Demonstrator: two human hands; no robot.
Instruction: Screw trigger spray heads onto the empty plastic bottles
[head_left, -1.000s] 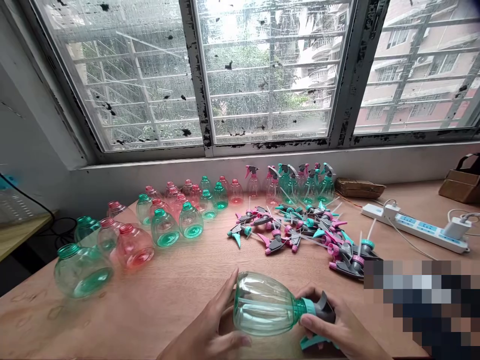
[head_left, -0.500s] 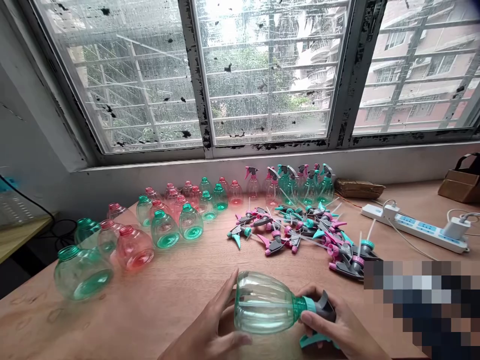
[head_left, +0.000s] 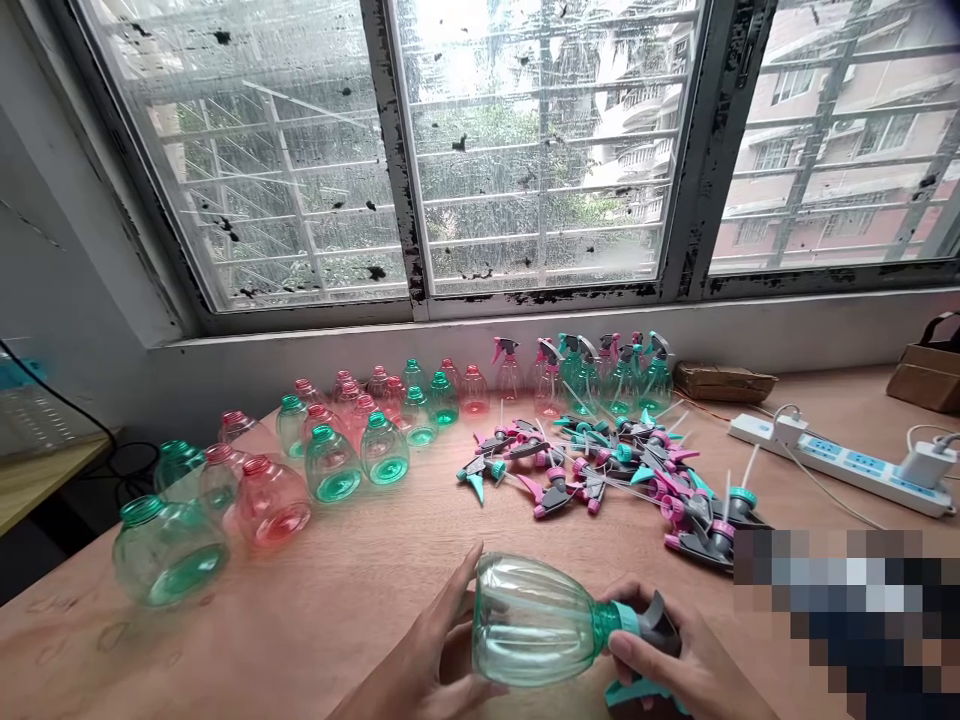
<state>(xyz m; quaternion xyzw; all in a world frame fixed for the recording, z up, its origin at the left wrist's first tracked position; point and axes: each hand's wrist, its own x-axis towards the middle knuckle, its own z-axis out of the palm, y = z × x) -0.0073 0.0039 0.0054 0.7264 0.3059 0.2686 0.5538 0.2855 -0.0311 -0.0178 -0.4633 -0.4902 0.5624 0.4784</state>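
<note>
A clear green spray bottle point(head_left: 536, 622) lies on its side in the air just above the near table, its base toward the left. My left hand point(head_left: 439, 645) is closed about the base end, fingers behind and thumb below. At the other end, my right hand point(head_left: 686, 650) grips the grey and teal spray head point(head_left: 654, 630), thumb on the teal collar at the neck. The teal trigger point(head_left: 637, 692) points downward. A thin tube shows faintly inside the bottle.
Open green and pink bottles point(head_left: 330, 465) stand at the left. Loose spray heads point(head_left: 555, 490) lie heaped in the middle, with complete spray bottles point(head_left: 621, 385) behind. A white power strip point(head_left: 847, 460), a brown packet point(head_left: 724, 383) and a pixelated patch point(head_left: 862, 610) are at the right.
The bottle and both hands have shifted slightly right and down in the picture, and the bottle's tilt differs a little. Both hands keep their hold. The whole view has shifted slightly.
</note>
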